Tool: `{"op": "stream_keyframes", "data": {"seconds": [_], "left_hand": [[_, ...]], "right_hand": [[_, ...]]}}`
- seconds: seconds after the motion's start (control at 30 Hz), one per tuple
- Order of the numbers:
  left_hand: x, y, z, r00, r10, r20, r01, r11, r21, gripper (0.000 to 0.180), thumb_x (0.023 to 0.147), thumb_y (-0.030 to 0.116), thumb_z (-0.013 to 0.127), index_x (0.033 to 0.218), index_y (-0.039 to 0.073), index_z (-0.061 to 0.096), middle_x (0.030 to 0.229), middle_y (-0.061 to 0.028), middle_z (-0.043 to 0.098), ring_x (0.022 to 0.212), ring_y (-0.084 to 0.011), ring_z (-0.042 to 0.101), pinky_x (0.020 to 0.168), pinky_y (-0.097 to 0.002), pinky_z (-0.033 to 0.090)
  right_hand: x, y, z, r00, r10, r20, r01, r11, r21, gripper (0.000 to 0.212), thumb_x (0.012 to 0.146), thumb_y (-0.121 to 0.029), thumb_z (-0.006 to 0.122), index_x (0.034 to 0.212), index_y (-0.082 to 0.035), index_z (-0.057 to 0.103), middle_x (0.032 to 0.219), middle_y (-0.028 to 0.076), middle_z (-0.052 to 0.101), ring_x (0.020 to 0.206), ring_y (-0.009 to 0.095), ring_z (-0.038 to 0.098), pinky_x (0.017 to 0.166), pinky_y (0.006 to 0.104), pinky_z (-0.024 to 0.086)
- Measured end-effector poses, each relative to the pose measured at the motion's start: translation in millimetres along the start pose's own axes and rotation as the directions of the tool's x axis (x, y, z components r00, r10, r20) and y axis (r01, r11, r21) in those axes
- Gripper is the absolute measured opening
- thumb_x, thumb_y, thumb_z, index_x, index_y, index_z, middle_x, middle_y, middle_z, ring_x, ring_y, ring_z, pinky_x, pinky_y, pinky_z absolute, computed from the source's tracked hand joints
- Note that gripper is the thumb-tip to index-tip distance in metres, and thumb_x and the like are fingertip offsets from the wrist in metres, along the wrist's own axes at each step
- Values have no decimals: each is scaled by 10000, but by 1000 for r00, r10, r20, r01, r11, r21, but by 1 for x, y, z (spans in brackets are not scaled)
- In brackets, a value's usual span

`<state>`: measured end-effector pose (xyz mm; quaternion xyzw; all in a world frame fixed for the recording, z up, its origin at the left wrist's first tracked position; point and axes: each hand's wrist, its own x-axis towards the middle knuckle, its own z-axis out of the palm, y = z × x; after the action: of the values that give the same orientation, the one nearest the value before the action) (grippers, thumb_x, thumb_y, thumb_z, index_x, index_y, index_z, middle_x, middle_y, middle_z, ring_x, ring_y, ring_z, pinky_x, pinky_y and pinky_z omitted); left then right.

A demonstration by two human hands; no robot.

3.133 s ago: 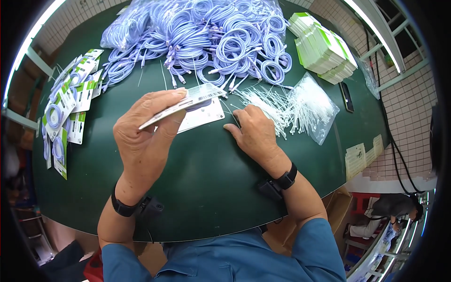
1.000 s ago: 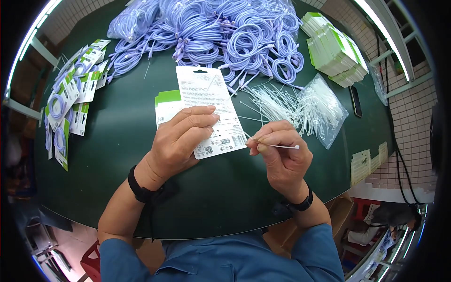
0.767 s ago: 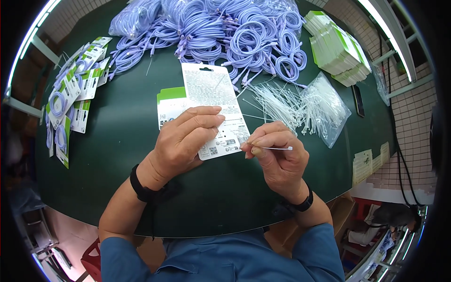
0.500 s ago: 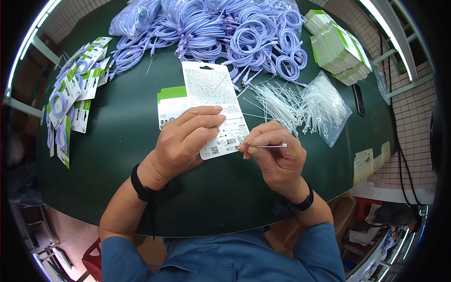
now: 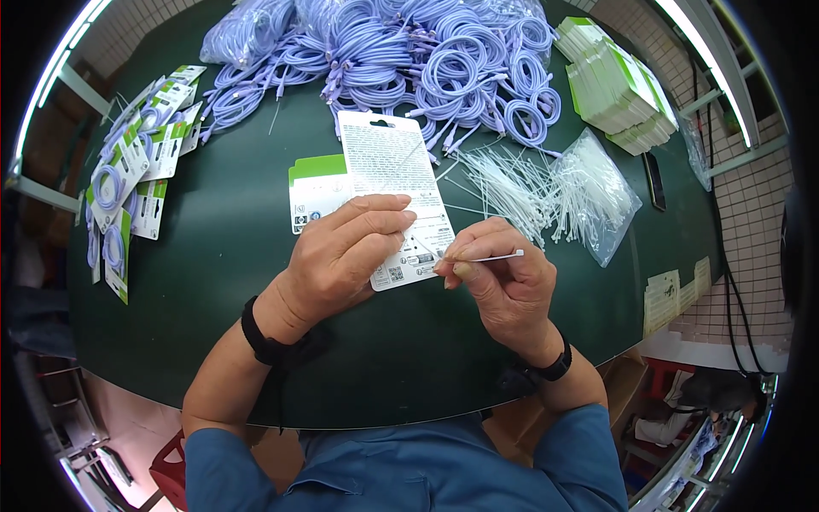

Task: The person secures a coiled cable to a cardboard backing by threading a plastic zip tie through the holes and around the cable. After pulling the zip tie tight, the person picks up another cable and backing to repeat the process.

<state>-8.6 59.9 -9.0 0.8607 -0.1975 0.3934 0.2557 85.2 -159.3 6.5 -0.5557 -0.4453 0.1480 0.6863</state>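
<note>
One white card is showing its printed back to me, over the middle of the desk, and my left hand is grasping its left side, fingers lying across the print, thumb hidden. My right hand is pinching a thin white tie between thumb and fingertips, its head sticking out rightward, its far end pointing at the card's lower right; I cannot tell whether it is entering a hole. For doing this well, I am judging that a grip close to the tip is sparing the tie from bending, and that a steady card is making the aim easier. The card is carrying dense small print, too fine for reading, plus a square code and little symbols low down. A second card with a green band is lying partly covered behind it. Farther out, loose ties are lying beside a clear bag, purple cables are heaping up beyond, carded cables are sitting leftward and stacked cards rightward, their lettering too small to make out
</note>
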Motion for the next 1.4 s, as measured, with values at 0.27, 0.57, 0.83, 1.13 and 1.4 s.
{"op": "stream_keyframes", "data": {"seconds": [0.27,0.57,0.83,1.13,1.4], "left_hand": [[0,2,0,999,-39,14,39,999,-12,300,769,40,903,889,16,629,1068,-157,795,1087,-375,785,878,-418,658],[2,12,1,999,-41,17,42,999,-33,305,775,56,906,896,14,629,1066,-158,794,1075,-373,789,861,-417,662],[10,41,-5,999,37,40,-39,998,48,226,782,70,839,928,1,681,1044,-156,793,1018,-340,795,759,-378,644],[29,76,-7,998,66,23,-65,998,-17,186,796,97,790,934,8,704,969,-129,780,884,-276,779,670,-315,581],[26,78,6,980,-197,38,196,907,-371,105,950,46,747,1000,-4,669,920,-119,725,842,-253,740,689,-327,580]], "right_hand": [[0,0,-2,1000,25,10,-25,999,22,68,1058,-2,669,1118,19,645,1088,183,675,870,181,713,738,293,611],[8,3,-6,985,-156,78,173,939,-297,153,932,67,775,1045,-19,718,1035,134,717,871,176,708,721,273,572],[14,-17,-23,983,52,177,8,946,-323,233,807,90,836,969,-71,791,945,66,733,841,177,693,698,284,533],[20,-40,-40,897,273,347,-294,956,8,144,781,7,883,870,-38,779,856,69,717,795,161,664,677,289,479],[24,-28,-46,852,385,355,-489,829,273,100,853,-18,827,827,-4,731,865,78,693,769,149,604,709,277,461]]}}
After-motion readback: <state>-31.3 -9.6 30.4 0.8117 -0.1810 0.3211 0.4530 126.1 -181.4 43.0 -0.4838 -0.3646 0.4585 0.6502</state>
